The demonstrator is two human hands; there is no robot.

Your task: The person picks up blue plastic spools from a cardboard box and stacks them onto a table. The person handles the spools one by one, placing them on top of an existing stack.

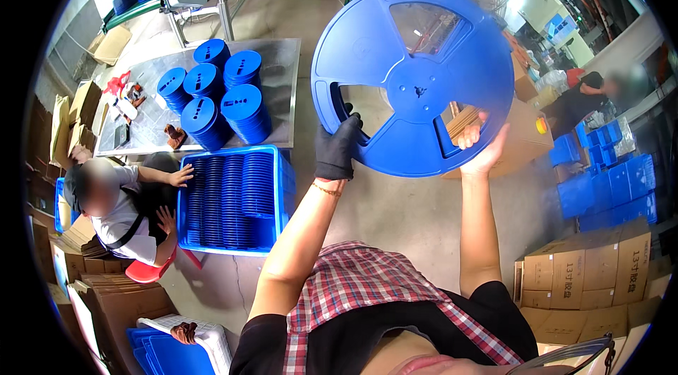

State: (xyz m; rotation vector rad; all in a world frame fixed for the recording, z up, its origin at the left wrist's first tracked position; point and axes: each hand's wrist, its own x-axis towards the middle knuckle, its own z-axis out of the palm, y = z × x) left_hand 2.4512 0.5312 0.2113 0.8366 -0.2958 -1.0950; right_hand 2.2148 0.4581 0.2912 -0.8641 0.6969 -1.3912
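I hold a large blue plastic reel (pixel 417 50) up in front of me with both hands. It is round, with a small hub and wide cut-out windows. My left hand (pixel 337 145), in a black glove, grips its lower left rim with fingers through a window. My bare right hand (pixel 480 145) supports the lower right edge from below, thumb poking through another window.
A blue crate (pixel 233 202) packed with upright reels stands on the floor at left, a seated person (pixel 120 209) touching it. Stacks of blue reels (pixel 219 92) sit on a metal table. Cardboard boxes (pixel 586 272) stand at right, blue bins (pixel 611 184) beyond them.
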